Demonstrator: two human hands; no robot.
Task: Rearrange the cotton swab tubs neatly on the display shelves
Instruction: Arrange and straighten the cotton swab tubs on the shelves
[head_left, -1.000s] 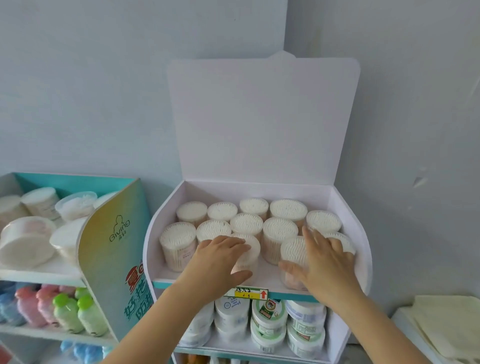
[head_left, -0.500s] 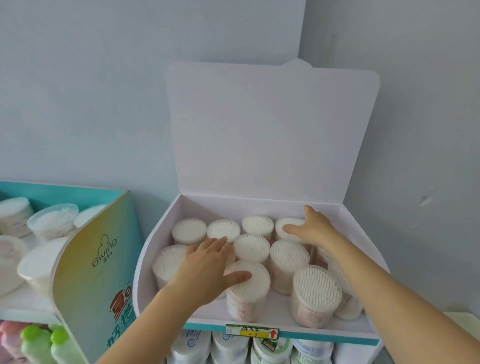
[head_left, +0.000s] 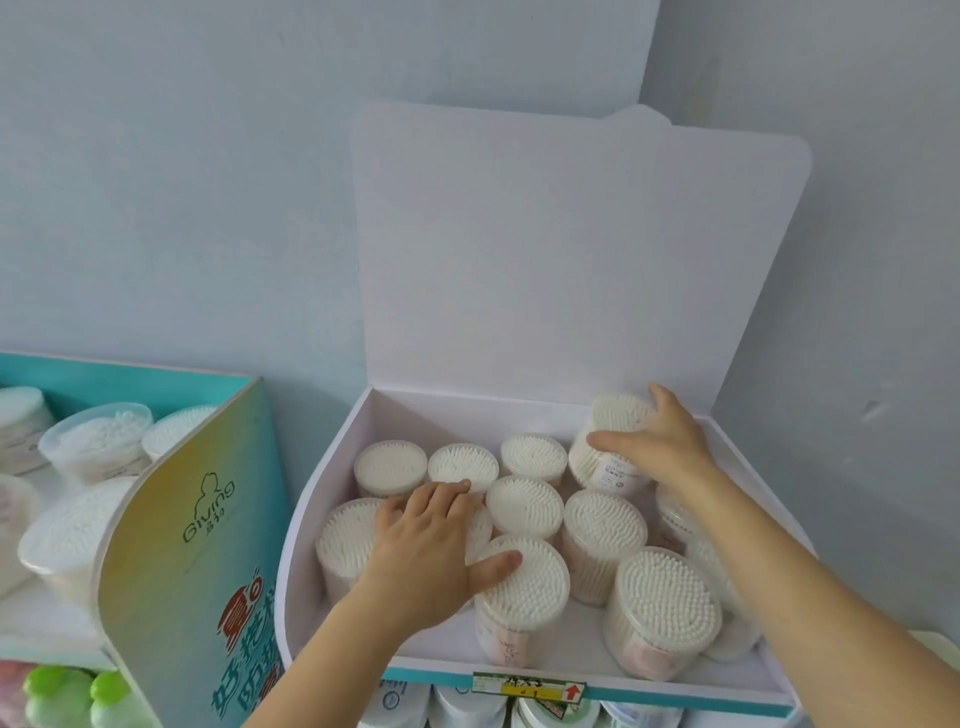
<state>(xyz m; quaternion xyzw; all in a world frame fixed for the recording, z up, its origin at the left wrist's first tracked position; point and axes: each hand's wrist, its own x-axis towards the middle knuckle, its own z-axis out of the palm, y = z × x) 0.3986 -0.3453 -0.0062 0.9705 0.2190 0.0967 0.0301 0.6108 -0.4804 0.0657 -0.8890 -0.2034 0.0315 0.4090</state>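
Observation:
Several clear round cotton swab tubs stand on the top shelf of a white cardboard display (head_left: 332, 467). My right hand (head_left: 657, 447) grips one tub (head_left: 613, 431) at the back right, tilted and lifted above its neighbours. My left hand (head_left: 431, 540) lies flat with straight fingers over the tubs at the front left, its thumb on the lid of a front tub (head_left: 524, 587). Another tub (head_left: 662, 608) stands at the front right, under my right forearm.
The display's lid flap (head_left: 571, 249) stands upright against the grey wall. A teal and yellow display (head_left: 192, 519) with more tubs is at the left, with green-capped bottles (head_left: 78, 696) below. Jars (head_left: 550, 714) fill the shelf beneath.
My right hand left the front right tub, reached to the back right and has lifted and tilted a tub there. My left hand stayed on the front left tubs. The camera came closer.

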